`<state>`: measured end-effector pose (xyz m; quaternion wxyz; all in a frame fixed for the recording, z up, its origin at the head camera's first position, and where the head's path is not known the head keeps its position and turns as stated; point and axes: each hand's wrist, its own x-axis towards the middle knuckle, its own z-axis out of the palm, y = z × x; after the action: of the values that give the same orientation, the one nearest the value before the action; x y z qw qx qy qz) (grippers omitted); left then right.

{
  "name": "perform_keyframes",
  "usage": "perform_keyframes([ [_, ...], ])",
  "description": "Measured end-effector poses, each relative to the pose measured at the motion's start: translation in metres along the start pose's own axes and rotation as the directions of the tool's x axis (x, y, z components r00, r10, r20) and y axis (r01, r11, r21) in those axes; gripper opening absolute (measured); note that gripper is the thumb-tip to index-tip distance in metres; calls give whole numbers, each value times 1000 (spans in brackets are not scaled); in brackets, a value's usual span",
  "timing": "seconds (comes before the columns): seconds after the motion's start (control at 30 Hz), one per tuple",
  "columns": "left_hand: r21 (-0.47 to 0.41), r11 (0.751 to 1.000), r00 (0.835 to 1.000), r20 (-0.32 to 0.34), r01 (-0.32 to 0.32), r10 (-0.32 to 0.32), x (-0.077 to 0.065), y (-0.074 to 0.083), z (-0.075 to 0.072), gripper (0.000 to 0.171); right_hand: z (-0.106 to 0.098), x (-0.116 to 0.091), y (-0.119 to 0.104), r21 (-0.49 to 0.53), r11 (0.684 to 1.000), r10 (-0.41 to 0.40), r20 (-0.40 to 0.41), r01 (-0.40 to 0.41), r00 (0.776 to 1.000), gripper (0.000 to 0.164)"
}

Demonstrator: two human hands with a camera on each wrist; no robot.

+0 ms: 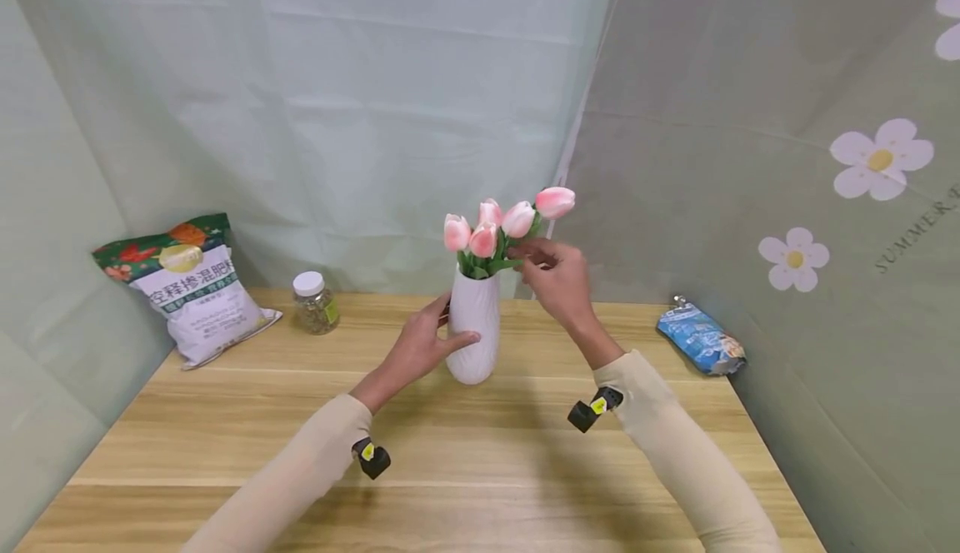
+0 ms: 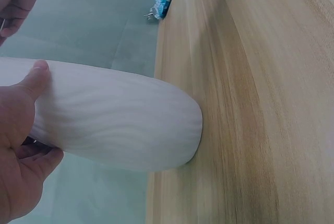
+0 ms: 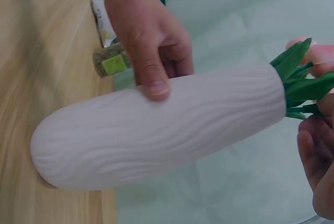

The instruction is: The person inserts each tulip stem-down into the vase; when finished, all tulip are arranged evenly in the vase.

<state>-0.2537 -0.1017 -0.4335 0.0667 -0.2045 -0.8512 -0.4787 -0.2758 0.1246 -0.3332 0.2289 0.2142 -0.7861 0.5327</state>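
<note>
A white ribbed vase [image 1: 476, 320] stands upright on the wooden table. My left hand [image 1: 417, 346] grips its side, with the thumb across the front and the fingers behind. Several pink and white tulips [image 1: 483, 239] with green leaves [image 3: 295, 62] rise out of the vase's mouth. To the right of the mouth, my right hand [image 1: 558, 280] pinches the green stem of one tulip [image 1: 555, 202], whose bloom leans outward to the right above the hand. In the right wrist view the fingertips [image 3: 311, 125] are right beside the vase's rim. The lower stems are hidden inside the vase.
At the back left a fertilizer bag [image 1: 202, 295] leans on the fabric wall, beside a white-lidded jar [image 1: 316, 305]. A blue packet [image 1: 701, 338] with a metal clip lies near the right edge. Fabric walls stand behind and on both sides of the table [image 1: 450, 470].
</note>
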Motion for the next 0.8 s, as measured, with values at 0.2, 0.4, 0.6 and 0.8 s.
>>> perform_keyframes([
  [0.2, 3, 1000, 1000, 3, -9, 9, 0, -1, 0, 86, 4, -2, 6, -56, 998, 17, 112, -11, 994, 22],
  [0.4, 2, 1000, 1000, -3, -15, 15, 0, -2, 0, 84, 5, 0, 7, -103, 994, 51, 175, -33, 983, 20],
  [0.6, 2, 1000, 1000, 0, -14, 14, 0, -1, -1, 84, 5, 0, 7, -128, 989, 103, 202, -78, 974, 21],
  [0.8, -3, 1000, 1000, 3, -14, 14, -1, 0, -1, 84, 4, -4, 9, -104, 988, 131, 211, -111, 969, 24],
])
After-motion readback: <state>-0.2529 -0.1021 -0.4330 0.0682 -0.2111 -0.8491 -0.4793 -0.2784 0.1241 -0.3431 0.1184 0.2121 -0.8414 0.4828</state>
